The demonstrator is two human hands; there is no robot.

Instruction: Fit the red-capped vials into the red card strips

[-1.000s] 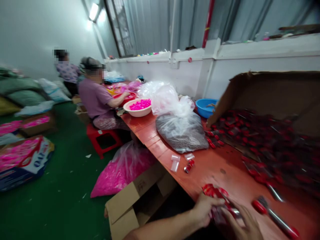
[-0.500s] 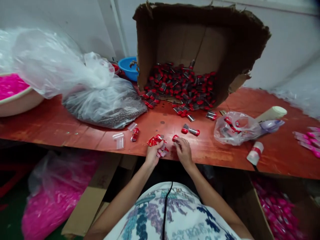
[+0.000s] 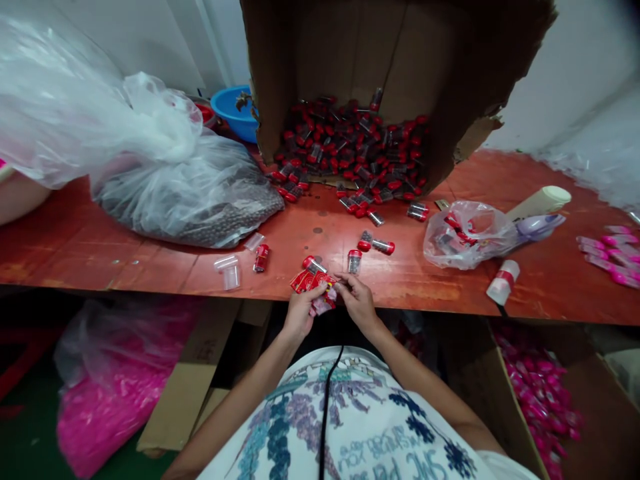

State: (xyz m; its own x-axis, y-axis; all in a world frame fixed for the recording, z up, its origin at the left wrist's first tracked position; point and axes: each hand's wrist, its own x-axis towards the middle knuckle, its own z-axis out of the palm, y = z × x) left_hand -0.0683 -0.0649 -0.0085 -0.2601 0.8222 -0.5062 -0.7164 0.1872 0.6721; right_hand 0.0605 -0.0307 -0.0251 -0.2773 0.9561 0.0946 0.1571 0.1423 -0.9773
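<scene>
Near the table's front edge, my left hand (image 3: 300,312) is closed around a bunch of red printed labels (image 3: 305,281), with pink and white pieces hanging below its thumb. My right hand (image 3: 361,305) pinches the right edge of that bunch with its fingertips. Just beyond the labels lies a clear bottle with a red cap (image 3: 315,265), full of dark beads. Another red-capped bottle (image 3: 355,262) is on the table just past my right fingers. Two more, including a bottle on its side (image 3: 384,247), lie farther back. To the left is a bottle wrapped in red (image 3: 261,258).
A torn cardboard box (image 3: 480,127) lies open at the back, spilling many red-capped bottles. At left are a plastic bag of dark beads (image 3: 200,207), a blue basin (image 3: 237,113) and clear empty tubes (image 3: 231,275). A bag of red labels (image 3: 465,233) and a white roll (image 3: 503,283) sit right.
My right hand has let go of a red-capped bottle and moved left onto the labels. The labels in my left hand are now fanned out more. The whole view has tilted down slightly.
</scene>
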